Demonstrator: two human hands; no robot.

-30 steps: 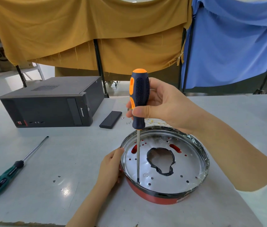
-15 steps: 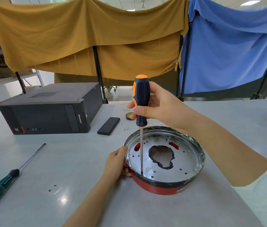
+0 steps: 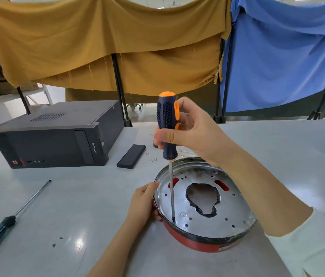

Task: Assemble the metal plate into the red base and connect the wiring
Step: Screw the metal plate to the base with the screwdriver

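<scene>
A black computer box sits far left of the hands. A small black block lies nearer. A green screwdriver lies left on the bench.

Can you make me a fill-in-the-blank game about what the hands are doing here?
1. The right hand grips a screwdriver with a blue and ____ handle.
2. Its tip touches the metal plate inside the ____ base.
3. The left hand holds the base's ____.
4. A second screwdriver, with a ____ handle, lies on the table.

Missing words: orange; red; rim; green
</scene>
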